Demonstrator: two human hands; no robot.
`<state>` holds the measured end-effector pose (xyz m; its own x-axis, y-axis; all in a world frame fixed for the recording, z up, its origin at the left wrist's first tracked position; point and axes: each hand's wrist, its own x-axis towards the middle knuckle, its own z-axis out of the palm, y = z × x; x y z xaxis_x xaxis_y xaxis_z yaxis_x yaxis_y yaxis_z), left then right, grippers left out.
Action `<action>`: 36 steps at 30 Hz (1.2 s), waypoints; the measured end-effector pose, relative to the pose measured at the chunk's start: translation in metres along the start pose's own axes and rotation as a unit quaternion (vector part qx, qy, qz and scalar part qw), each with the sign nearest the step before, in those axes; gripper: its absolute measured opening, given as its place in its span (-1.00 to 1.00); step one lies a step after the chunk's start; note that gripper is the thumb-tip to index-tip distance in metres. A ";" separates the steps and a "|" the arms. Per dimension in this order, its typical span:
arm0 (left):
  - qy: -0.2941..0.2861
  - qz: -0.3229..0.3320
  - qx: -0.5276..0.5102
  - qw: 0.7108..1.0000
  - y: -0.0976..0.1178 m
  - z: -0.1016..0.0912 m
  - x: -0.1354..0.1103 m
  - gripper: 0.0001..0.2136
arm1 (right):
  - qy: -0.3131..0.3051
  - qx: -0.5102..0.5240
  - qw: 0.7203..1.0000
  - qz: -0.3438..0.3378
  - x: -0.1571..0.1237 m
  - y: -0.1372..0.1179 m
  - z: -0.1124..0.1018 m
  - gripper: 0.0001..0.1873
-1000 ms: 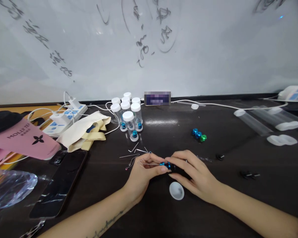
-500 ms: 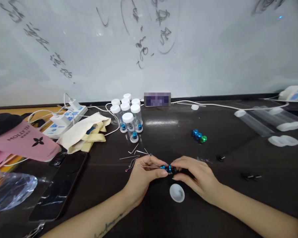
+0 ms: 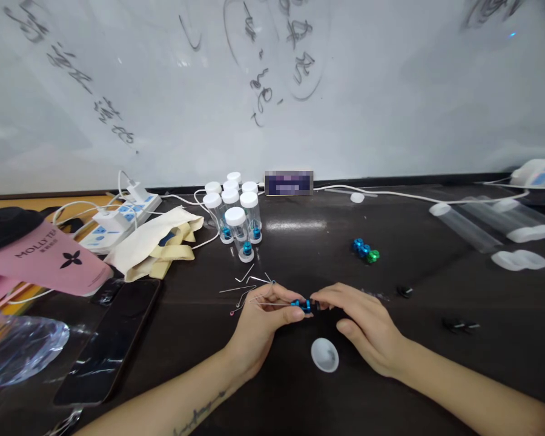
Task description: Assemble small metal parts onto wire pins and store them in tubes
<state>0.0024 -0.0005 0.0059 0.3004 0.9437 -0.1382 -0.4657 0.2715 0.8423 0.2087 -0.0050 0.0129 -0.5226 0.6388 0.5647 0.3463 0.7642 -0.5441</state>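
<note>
My left hand (image 3: 266, 315) is closed, thumb and fingers pinching a small blue metal part (image 3: 301, 305). A thin metal rod (image 3: 272, 303) runs leftward from that part across the palm. On its right end sits a black piece (image 3: 315, 305), partly covered by fingertips. My right hand (image 3: 367, 324) has its fingers stretched out, their tips at the black piece; its thumb stands apart below. Just under both hands is a small white cap (image 3: 324, 355), hollow side up, with something tiny inside that I cannot make out. Several hex keys (image 3: 246, 290) lie left of my left hand.
Capped clear tubes (image 3: 239, 236) with blue parts stand at centre left. Blue and green parts (image 3: 366, 250) and black pieces (image 3: 459, 326) lie to the right, near clear tubes (image 3: 465, 227). A phone (image 3: 109, 345), cloth bag (image 3: 152, 245) and pink cup (image 3: 49, 257) occupy the left.
My right thumb has moved away from the black piece, rightward, widening the gap to its fingers. The left hand still holds the blue part. The view has shifted slightly.
</note>
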 end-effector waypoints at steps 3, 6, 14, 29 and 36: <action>0.001 0.002 -0.003 1.000 0.000 0.000 0.001 -0.83 | 0.000 0.000 1.000 0.008 0.001 0.000 0.000 -0.58; 0.005 0.000 -0.006 1.000 0.000 0.000 0.001 -0.83 | 0.003 -0.010 1.000 0.014 0.000 0.000 0.000 -0.55; 0.002 0.002 0.000 1.000 0.000 0.000 0.000 -0.82 | 0.002 -0.018 1.000 0.008 -0.004 0.002 0.000 -0.54; 0.003 0.003 -0.008 1.000 0.002 0.001 0.000 -0.84 | 0.009 -0.036 0.999 0.001 -0.003 0.003 -0.001 -0.52; 0.003 -0.003 -0.008 1.000 0.002 0.002 0.000 -0.83 | 0.005 -0.029 1.000 0.009 -0.003 0.003 -0.001 -0.50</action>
<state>0.0028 -0.0005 0.0086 0.2977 0.9433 -0.1472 -0.4766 0.2804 0.8332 0.2118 -0.0039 0.0100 -0.5083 0.6530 0.5615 0.4008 0.7564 -0.5169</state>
